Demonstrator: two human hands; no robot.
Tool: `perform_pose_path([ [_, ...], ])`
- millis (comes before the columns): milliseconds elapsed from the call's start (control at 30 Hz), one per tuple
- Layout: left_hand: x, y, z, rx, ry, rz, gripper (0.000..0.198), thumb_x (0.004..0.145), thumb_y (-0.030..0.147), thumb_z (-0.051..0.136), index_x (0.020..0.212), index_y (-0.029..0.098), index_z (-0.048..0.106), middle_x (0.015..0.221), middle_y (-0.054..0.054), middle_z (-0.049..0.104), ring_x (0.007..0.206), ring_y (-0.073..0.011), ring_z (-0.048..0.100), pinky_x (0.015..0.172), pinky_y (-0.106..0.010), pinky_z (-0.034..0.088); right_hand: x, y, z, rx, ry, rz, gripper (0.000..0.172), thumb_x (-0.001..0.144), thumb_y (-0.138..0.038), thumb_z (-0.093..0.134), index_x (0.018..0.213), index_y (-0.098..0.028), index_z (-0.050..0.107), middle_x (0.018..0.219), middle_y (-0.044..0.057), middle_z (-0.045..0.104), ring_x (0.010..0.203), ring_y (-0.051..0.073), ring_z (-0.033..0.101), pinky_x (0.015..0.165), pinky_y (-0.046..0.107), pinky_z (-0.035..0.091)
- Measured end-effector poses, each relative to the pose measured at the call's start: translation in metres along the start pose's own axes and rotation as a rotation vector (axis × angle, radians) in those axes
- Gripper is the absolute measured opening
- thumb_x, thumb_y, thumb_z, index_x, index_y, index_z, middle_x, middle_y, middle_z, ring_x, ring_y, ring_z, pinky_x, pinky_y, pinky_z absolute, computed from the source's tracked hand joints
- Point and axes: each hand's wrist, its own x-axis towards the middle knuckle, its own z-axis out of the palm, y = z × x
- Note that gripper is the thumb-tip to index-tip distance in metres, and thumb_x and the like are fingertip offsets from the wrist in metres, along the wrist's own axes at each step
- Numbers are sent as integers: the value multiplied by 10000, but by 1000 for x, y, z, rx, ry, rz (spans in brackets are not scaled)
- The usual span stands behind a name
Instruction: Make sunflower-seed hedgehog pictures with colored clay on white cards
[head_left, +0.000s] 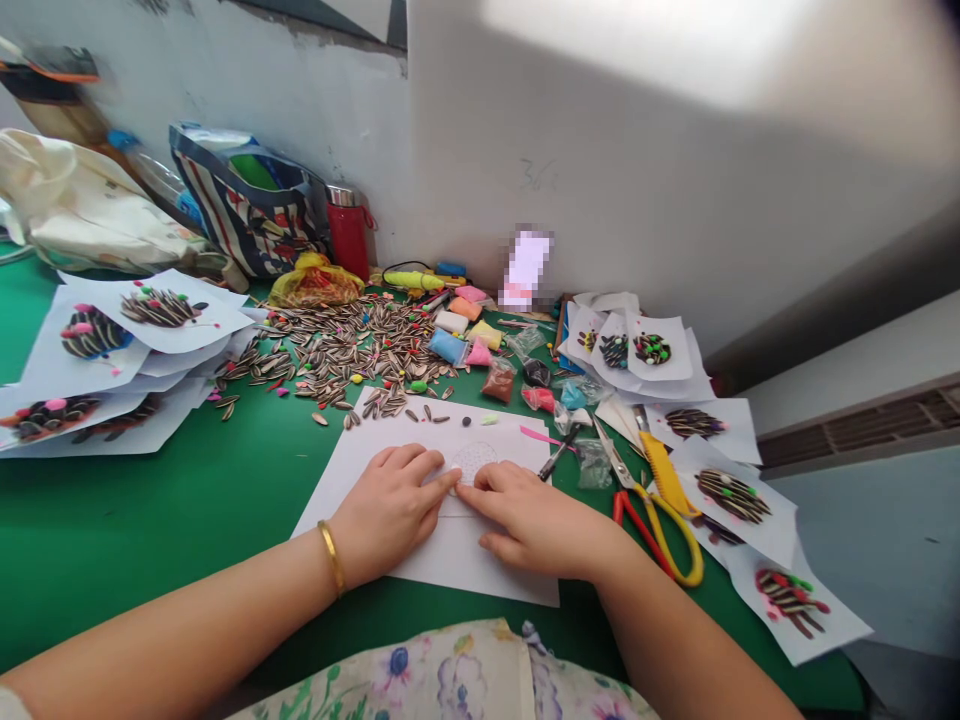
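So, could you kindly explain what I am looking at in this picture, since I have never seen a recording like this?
There is no machine here: a camera worn on a person's head looks down at their own two bare hands. The left hand, with a gold bangle, and the right hand both press flat on a white sheet beside a drawn dotted circle; neither holds anything. The sheet lies on a green table. Behind it are a pile of sunflower seeds and small clay packets. To the right lie scissors and finished seed pictures.
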Motion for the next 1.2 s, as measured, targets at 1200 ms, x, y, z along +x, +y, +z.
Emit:
perform_pose_path([
  [1200,23,4,5,-1,-37,-194,197,848,381,611,808,192,574,935,-70,599,938,-245,531,865,-409,419,5,7,3,15,83,12,452,896,-166,509,1343,-232,509,1079,84,541,1007,217,499,897,341,424],
])
